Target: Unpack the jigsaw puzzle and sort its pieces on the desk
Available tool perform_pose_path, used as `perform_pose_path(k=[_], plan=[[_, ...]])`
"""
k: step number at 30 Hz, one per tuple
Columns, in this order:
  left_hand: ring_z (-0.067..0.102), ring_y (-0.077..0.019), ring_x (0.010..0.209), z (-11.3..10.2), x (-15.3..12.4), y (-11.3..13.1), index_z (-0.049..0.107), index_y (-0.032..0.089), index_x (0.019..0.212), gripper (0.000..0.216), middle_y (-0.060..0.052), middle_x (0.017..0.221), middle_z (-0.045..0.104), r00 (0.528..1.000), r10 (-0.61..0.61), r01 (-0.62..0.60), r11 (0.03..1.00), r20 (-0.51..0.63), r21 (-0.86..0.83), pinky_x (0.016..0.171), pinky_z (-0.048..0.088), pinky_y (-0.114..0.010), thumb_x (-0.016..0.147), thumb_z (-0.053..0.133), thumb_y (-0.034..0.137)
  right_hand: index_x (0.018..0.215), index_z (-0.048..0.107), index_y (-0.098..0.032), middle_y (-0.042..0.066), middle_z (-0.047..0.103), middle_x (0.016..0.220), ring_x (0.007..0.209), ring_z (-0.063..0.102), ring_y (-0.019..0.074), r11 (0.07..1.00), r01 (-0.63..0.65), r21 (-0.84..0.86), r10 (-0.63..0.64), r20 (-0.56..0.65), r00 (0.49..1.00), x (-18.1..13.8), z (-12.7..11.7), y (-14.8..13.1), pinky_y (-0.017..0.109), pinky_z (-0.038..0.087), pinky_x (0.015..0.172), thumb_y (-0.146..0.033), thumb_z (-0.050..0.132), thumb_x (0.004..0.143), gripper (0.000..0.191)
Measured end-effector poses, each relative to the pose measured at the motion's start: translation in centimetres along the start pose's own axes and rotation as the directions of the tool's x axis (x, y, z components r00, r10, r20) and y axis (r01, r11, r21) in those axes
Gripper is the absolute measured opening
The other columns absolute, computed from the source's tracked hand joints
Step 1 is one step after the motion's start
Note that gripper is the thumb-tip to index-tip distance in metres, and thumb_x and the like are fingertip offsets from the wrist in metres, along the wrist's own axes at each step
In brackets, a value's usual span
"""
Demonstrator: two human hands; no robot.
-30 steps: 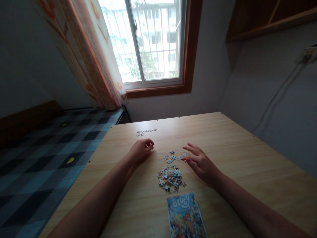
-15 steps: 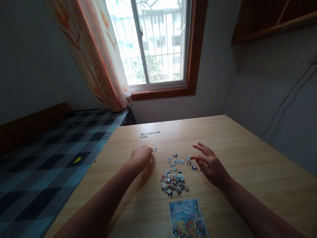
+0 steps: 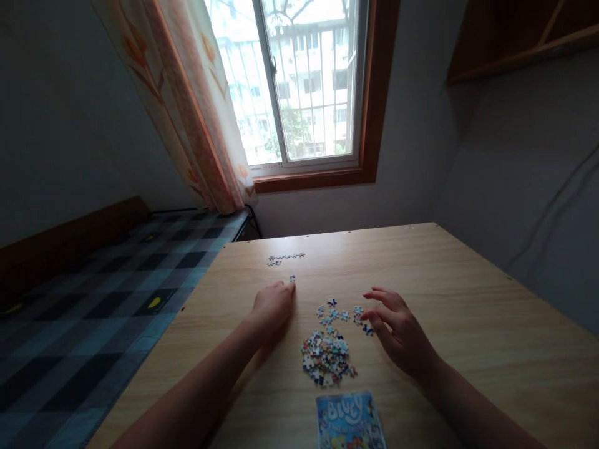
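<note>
My left hand [image 3: 274,307] is low over the table with its fingers curled together. Its fingertips touch a small puzzle piece [image 3: 292,279], and part of the grip is hidden behind the hand. Beyond it lie a joined row of puzzle pieces [image 3: 287,256] and a short strip of pieces [image 3: 274,263] just in front. My right hand [image 3: 393,324] hovers with fingers apart, holding nothing, its fingertips beside several loose pieces [image 3: 358,313]. Between the hands are more scattered pieces [image 3: 332,315], and nearer me is a heaped pile of puzzle pieces [image 3: 325,357].
A blue picture card reading "Bluey" [image 3: 349,421] lies at the near side of the wooden table [image 3: 468,299]. On the left is a bed with a checked cover [image 3: 112,299]. A window [image 3: 309,81] with a curtain [image 3: 173,100] stands behind, and a shelf [image 3: 528,59] hangs at upper right.
My left hand has moved slightly right, and its fingertips now meet the piece that lay beside them. The right hand stays near the loose pieces, its fingers a little more bent. The view has shifted slightly.
</note>
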State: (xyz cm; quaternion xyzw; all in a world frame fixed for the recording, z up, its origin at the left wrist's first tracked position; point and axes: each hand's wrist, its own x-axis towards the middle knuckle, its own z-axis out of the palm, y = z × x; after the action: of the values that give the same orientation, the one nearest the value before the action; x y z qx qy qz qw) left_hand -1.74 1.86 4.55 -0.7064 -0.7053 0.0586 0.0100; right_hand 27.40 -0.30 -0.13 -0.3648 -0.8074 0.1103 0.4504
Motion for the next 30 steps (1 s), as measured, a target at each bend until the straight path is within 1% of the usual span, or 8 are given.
perform_pose_path(k=[4,8,12,17,21,25,30], plan=[[0.067,-0.0224,0.085,1.3,0.7,-0.4,0.061,0.023,0.126,0.04,-0.011,0.106,0.068,0.997,-0.038,0.037,0.999,-0.071,-0.025,0.071,0.048,-0.031,0.097,0.034,0.02,0.087,0.072,-0.023,0.009,0.066,0.116,0.124,0.051,0.029,1.0,0.016,0.021,-0.016,-0.007,1.0,0.0,0.0,-0.4,0.05,0.045,0.102,-0.027,0.05,0.096,0.023],[0.067,-0.0231,0.086,2.4,1.0,-0.6,0.051,0.026,0.14,0.046,-0.012,0.113,0.065,0.99,-0.095,0.092,0.995,-0.1,-0.036,0.072,0.048,-0.032,0.099,0.03,0.025,0.087,0.071,-0.023,0.01,0.066,0.117,0.125,0.051,0.0288,0.999,0.034,0.036,-0.033,-0.01,0.999,0.0,-0.1,-0.8,0.05,0.045,0.103,-0.025,0.051,0.095,0.021],[0.067,-0.0242,0.086,2.9,1.8,-0.8,0.051,0.028,0.141,0.047,-0.012,0.114,0.065,0.988,-0.112,0.111,0.994,-0.108,-0.018,0.071,0.048,-0.032,0.098,0.031,0.025,0.088,0.071,-0.023,0.01,0.066,0.118,0.125,0.051,0.0288,0.998,0.047,0.039,-0.046,-0.032,0.998,0.1,-0.2,-1.1,0.05,0.045,0.103,-0.024,0.052,0.095,0.02],[0.067,-0.0255,0.092,2.2,4.0,-1.3,0.051,0.025,0.14,0.048,-0.015,0.116,0.065,0.986,-0.141,0.141,0.99,-0.087,-0.006,0.077,0.05,-0.035,0.096,0.033,0.02,0.087,0.071,-0.023,0.01,0.066,0.118,0.125,0.051,0.0287,0.998,0.05,0.036,-0.049,-0.042,0.998,0.0,-0.1,-1.1,0.051,0.046,0.102,-0.024,0.052,0.095,0.021],[0.067,-0.0252,0.096,2.0,5.4,-1.7,0.054,0.024,0.136,0.046,-0.015,0.115,0.068,0.984,-0.144,0.143,0.99,-0.102,-0.014,0.079,0.05,-0.034,0.097,0.032,0.021,0.086,0.071,-0.023,0.01,0.066,0.117,0.123,0.052,0.0291,0.999,0.044,0.023,-0.044,-0.036,0.998,0.0,0.0,-0.8,0.05,0.047,0.101,-0.025,0.052,0.095,0.021],[0.067,-0.0239,0.097,2.3,5.6,-2.3,0.055,0.026,0.134,0.044,-0.013,0.118,0.068,0.983,-0.137,0.134,0.99,-0.121,-0.034,0.077,0.05,-0.031,0.097,0.032,0.022,0.086,0.071,-0.024,0.01,0.067,0.115,0.12,0.054,0.0299,1.0,0.013,-0.002,-0.013,-0.033,0.999,0.0,0.1,-0.3,0.051,0.048,0.099,-0.027,0.051,0.095,0.023],[0.068,-0.0253,0.097,2.3,5.5,-3.1,0.055,0.027,0.136,0.046,-0.013,0.123,0.067,0.983,-0.149,0.143,0.988,-0.111,-0.061,0.078,0.05,-0.033,0.097,0.032,0.022,0.088,0.072,-0.026,0.009,0.066,0.117,0.123,0.053,0.031,1.0,-0.012,-0.021,0.011,-0.035,0.999,-0.3,0.1,0.2,0.053,0.048,0.098,-0.027,0.052,0.094,0.022]])
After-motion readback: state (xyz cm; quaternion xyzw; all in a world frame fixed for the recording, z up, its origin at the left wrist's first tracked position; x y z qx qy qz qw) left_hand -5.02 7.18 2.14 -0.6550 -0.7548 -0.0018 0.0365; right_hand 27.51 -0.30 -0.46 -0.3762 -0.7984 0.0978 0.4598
